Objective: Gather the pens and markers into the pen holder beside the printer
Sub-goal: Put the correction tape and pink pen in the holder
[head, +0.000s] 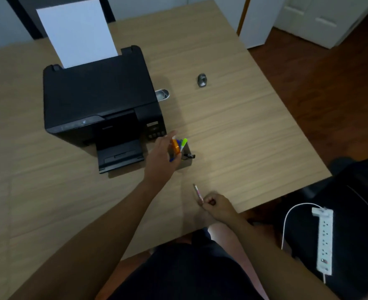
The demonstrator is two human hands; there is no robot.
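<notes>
A dark pen holder [187, 162] stands on the wooden table just right of the black printer [98, 100]. My left hand [160, 156] is right against the holder's left side, fingers closed around an orange marker [175, 146] over its mouth. A green-capped marker [183, 144] and a blue pen stick up out of the holder, and a black marker [189, 156] lies across its rim. Nearer the table's front edge, my right hand [214, 203] pinches the lower end of a pink pen [198, 192] that points away from me.
A grey computer mouse [202, 80] lies farther back on the table [243, 131]. A small silver dish [162, 94] sits by the printer's right side. White paper [77, 31] stands in the printer's rear tray. A white power strip [324, 241] rests on a dark chair at right.
</notes>
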